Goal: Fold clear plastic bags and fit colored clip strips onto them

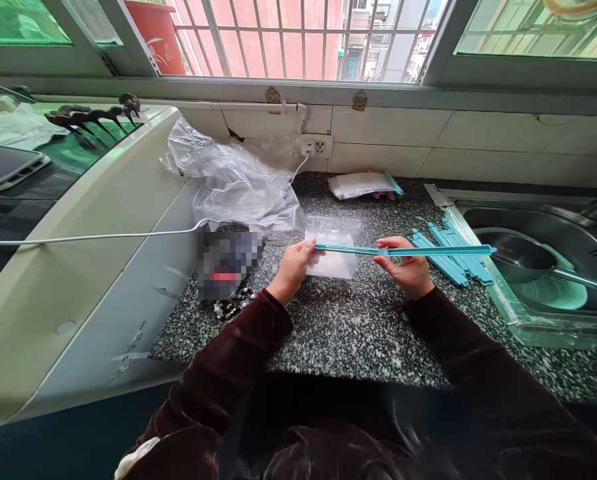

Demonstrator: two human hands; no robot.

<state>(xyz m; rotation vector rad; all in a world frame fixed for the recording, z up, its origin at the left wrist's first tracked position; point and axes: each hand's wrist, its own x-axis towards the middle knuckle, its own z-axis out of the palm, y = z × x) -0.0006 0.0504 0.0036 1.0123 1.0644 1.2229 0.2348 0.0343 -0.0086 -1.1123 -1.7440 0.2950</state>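
Observation:
Over a speckled granite counter (pixel 338 333) my left hand (pixel 294 267) pinches a small clear plastic bag (pixel 334 257) at its top edge. A long teal sealing stick (pixel 428 251) lies across the bag's mouth, its left end at my left fingers. My right hand (pixel 408 267) is closed on the stick near its middle, and the stick's right end juts out toward the sink. Both sleeves are dark maroon.
Several more teal sticks (pixel 448 257) lie by the sink (pixel 543 267), which holds a ladle and a green strainer. Crumpled clear plastic (pixel 238 180) and a stack of bags (pixel 361 185) sit at the back. A white appliance (pixel 78 267) stands left, with a cable running to a wall socket (pixel 317 146).

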